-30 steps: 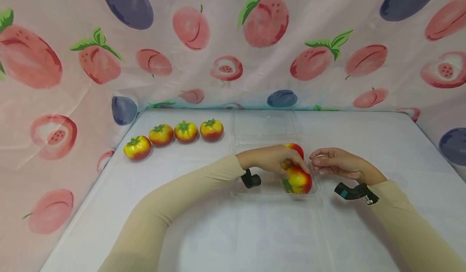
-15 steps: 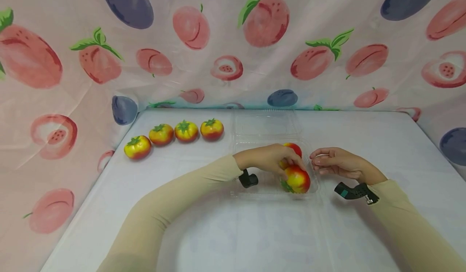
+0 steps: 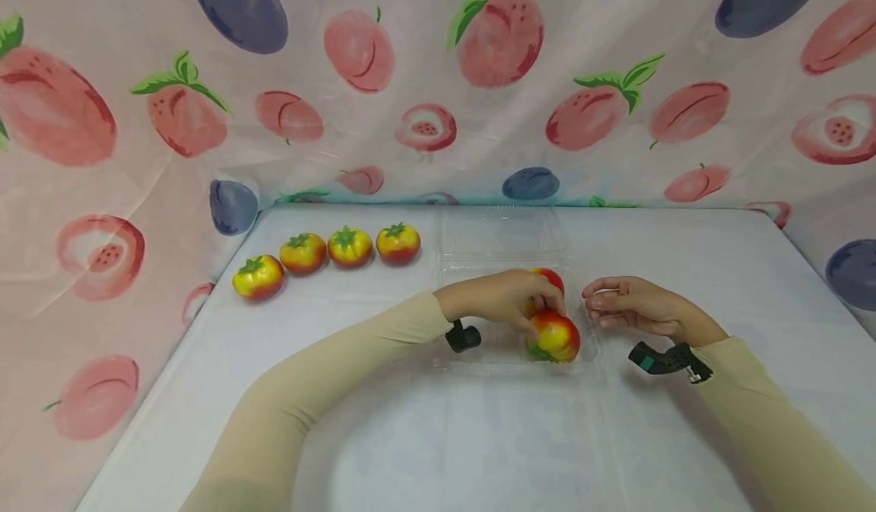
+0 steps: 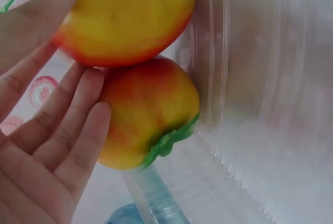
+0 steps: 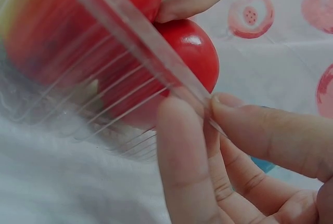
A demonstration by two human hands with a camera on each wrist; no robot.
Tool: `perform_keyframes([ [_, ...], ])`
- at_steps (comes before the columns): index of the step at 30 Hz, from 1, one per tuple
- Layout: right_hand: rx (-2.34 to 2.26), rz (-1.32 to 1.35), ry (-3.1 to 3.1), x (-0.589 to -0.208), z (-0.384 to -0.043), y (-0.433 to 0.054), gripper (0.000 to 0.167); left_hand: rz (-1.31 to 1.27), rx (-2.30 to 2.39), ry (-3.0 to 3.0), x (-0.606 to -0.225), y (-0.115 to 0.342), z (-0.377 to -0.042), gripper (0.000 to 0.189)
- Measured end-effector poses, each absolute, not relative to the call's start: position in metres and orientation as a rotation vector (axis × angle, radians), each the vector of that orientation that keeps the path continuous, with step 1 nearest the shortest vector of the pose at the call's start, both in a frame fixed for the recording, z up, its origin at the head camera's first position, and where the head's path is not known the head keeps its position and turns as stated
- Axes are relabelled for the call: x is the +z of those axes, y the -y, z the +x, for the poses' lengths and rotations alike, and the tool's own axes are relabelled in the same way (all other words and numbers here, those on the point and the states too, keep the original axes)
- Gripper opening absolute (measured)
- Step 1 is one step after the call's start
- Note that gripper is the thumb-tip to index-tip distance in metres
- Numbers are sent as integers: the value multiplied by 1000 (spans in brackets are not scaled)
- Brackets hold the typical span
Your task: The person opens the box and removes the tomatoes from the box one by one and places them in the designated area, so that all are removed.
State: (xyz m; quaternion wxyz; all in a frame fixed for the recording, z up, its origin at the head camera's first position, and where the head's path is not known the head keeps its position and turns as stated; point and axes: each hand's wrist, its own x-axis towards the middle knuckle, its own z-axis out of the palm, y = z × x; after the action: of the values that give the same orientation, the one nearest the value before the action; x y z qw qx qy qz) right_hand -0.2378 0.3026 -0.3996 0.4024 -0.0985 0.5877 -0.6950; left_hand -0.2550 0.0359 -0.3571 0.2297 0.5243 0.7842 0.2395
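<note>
A clear plastic clamshell box (image 3: 479, 356) lies on the table with its lid (image 3: 503, 232) folded back. Inside are two red-and-yellow persimmons with green leafy tops. The near persimmon (image 3: 557, 337) is tipped, its leaves facing down toward the box floor, and my left hand (image 3: 509, 297) grips it between thumb and fingers. Behind it, partly covered by that hand, sits the far persimmon (image 4: 151, 109); in the left wrist view my other left fingertips lie against it. At the box's right side, my right hand (image 3: 639, 309) pinches the rim (image 5: 182, 86) between thumb and finger.
Several more persimmons (image 3: 350, 248) stand leaf-side up in a row at the back left of the white table (image 3: 438, 436). A fruit-printed cloth (image 3: 383, 147) hangs behind and at the sides.
My left hand has shifted slightly left, drawing the near persimmon a little left and away from the box's right wall. The right hand stays in place at the rim.
</note>
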Motion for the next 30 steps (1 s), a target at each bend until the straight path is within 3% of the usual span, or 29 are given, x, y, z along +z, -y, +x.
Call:
perform_keyframes([
  [18, -1760, -259, -1472, -400, -237, -303, 22, 1559, 478, -2151, -356, -42, -257, 44],
  [30, -1748, -242, -1484, -397, -238, -302, 21, 1466, 622, -2158, -358, -31, -257, 37],
])
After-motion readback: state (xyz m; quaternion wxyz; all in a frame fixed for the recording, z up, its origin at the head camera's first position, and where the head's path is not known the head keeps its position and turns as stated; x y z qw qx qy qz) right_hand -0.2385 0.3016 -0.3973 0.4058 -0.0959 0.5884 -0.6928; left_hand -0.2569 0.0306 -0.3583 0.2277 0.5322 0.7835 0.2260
